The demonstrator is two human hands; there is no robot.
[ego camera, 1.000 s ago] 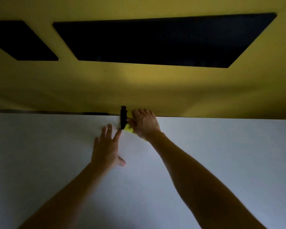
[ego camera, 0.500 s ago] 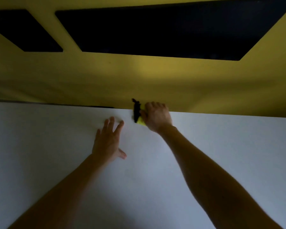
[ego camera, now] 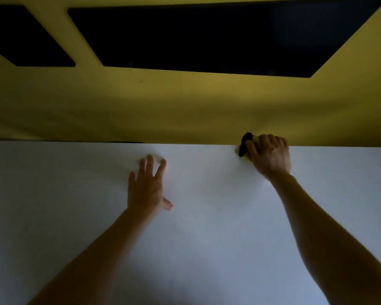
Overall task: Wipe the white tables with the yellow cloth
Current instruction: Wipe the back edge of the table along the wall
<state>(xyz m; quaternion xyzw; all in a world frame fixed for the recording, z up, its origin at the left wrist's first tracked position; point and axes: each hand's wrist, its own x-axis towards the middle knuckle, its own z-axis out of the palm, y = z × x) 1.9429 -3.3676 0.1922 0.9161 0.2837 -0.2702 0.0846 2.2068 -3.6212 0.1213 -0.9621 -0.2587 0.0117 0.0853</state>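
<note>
A white table (ego camera: 207, 238) fills the lower half of the view. My right hand (ego camera: 268, 156) is at the table's far edge, its fingers curled round a yellow cloth (ego camera: 255, 139) with a black part on its left side. Only small bits of the cloth show past the fingers. My left hand (ego camera: 146, 187) lies flat on the table with fingers spread, left of the right hand and apart from it.
A yellow wall or panel (ego camera: 185, 102) rises directly behind the table's far edge. Two dark openings (ego camera: 218, 38) sit high in it. The light is dim.
My right hand has slid the cloth to the right along the table's far edge. My left hand has stayed flat on the table in about the same place.
</note>
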